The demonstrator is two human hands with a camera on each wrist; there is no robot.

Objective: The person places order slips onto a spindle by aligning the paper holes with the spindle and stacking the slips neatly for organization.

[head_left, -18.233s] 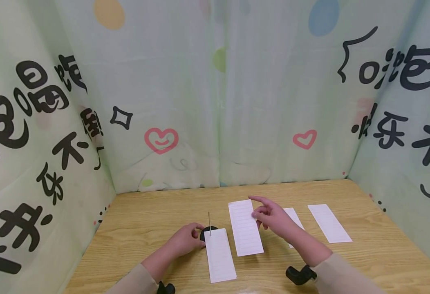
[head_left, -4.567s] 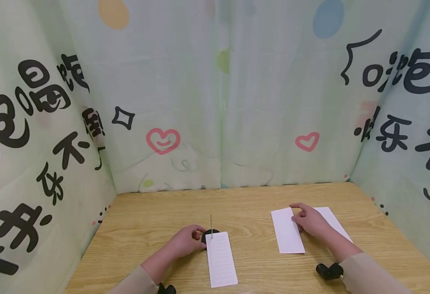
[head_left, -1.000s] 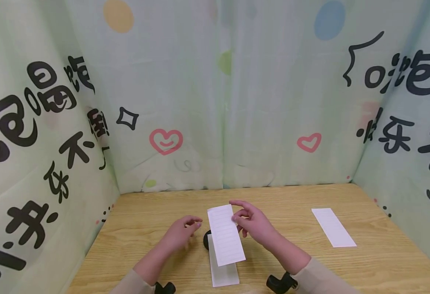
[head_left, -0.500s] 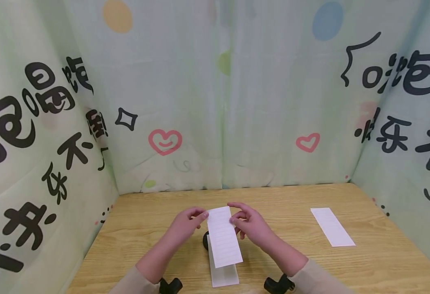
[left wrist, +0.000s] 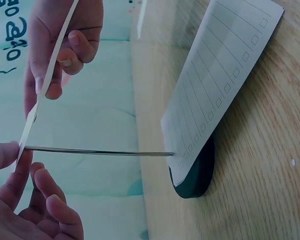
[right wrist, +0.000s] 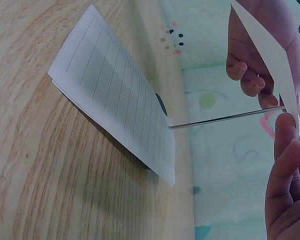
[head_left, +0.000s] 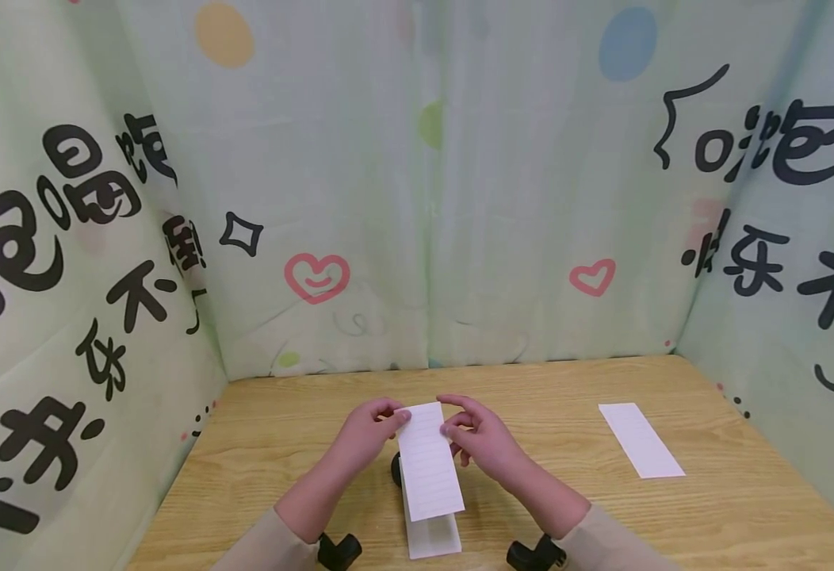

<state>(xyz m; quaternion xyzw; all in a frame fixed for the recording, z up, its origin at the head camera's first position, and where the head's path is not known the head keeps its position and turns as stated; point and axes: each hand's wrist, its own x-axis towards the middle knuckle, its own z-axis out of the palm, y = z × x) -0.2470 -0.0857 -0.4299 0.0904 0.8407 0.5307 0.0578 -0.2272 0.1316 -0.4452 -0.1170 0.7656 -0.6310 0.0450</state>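
Both hands hold a white lined paper slip (head_left: 430,468) above a bill spike. My left hand (head_left: 369,432) pinches its upper left corner, and my right hand (head_left: 487,438) grips its right edge near the top. The thin metal spike (left wrist: 100,151) rises from a round black base (left wrist: 197,175); its tip meets the underside of the held slip by the fingers. Whether it has gone through cannot be told. Lower down, a stack of similar lined slips (right wrist: 110,85) is threaded on the spike, tilted over the base. In the head view the held slip covers most of that stack.
A single white slip (head_left: 641,440) lies flat on the wooden table (head_left: 545,396), to the right. Printed curtains (head_left: 424,198) enclose the table at the back and both sides. Black wrist cameras (head_left: 338,549) sit at both sleeves.
Since a second ago my left hand has come right and taken the slip's left corner. The slip has shifted slightly left and down. Earlier, the right hand brought this slip over from the right.
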